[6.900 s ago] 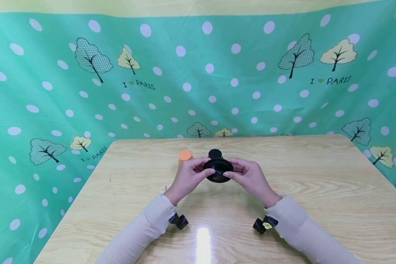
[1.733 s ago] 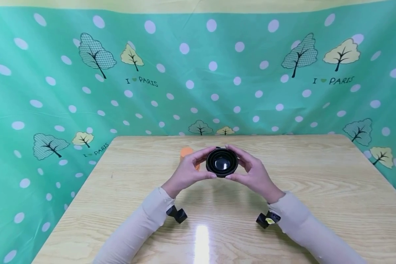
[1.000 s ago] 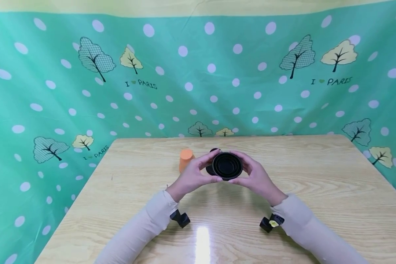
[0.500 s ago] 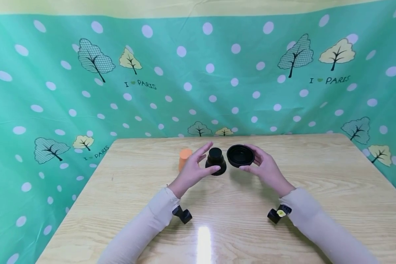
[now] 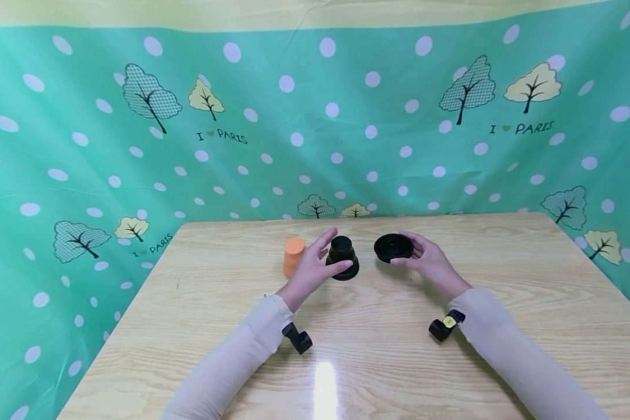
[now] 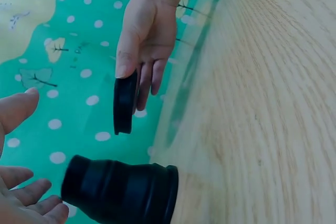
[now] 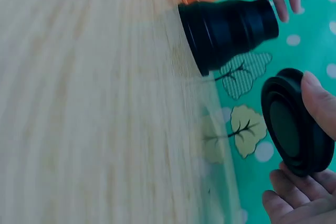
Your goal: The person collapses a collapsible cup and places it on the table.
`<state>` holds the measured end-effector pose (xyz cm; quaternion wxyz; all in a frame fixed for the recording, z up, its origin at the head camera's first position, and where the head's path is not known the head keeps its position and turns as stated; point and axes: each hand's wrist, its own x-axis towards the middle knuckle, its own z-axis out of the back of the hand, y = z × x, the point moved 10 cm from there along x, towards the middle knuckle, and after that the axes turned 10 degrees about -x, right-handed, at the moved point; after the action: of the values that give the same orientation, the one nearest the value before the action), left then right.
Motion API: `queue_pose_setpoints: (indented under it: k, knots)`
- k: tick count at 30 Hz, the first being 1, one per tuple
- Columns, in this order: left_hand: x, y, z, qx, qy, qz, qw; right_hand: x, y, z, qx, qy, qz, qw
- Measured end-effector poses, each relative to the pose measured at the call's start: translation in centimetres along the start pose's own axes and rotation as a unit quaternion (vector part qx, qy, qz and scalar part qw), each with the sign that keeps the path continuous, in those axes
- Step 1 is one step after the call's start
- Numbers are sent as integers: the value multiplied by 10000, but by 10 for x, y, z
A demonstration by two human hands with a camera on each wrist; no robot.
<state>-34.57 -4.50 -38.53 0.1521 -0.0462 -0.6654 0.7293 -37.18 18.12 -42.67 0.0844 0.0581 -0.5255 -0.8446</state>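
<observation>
My right hand (image 5: 431,263) pinches a flattened black collapsible cup (image 5: 392,249) between thumb and fingers, held above the table. Concentric rings show on its face (image 7: 286,121) in the right wrist view. To its left, a second black cup (image 5: 341,252), stepped and narrowing upward, stands upside down on the table. Beside that one is my left hand (image 5: 310,271), its thumb and fingers spread apart. In the left wrist view, a gap shows between the thumb and the standing black cup (image 6: 121,190); whether the fingertips touch it I cannot tell.
An orange cup (image 5: 294,255) stands upside down left of the black one, partly behind my left hand. The wooden table (image 5: 231,315) ends at a green dotted cloth (image 5: 273,116) at the back. Small black cameras (image 5: 300,341) hang from both wrists.
Both hands held the cup now in my right hand. My left hand has let go of it; my right hand has carried it rightward, away from the standing black cup, and tilted it flatter.
</observation>
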Motion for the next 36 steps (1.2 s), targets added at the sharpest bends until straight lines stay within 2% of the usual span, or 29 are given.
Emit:
queue_pose_setpoints:
  k: [5,13,16,22,24,27,36]
  knots:
    - [4,8,0,-124,-63,208,9997,8,-15,1,219,152,-127,9996]
    - [-1,-7,-5,-410,-123,439,9981,15,-29,-1,295,453,-103,9985]
    - [4,1,-4,-577,-180,529,9968,16,-29,-2,230,551,-52,9982]
    - [17,35,2,-965,-320,721,9922,16,-28,-5,288,733,-14,9969]
    - [18,42,3,-1005,-376,764,9913,15,-28,-5,296,776,6,9965]
    - [18,47,4,-1000,-451,775,9909,15,-29,-6,280,867,51,9958]
    - [19,49,5,-1003,-532,746,9907,17,-35,-6,271,1086,182,9935]
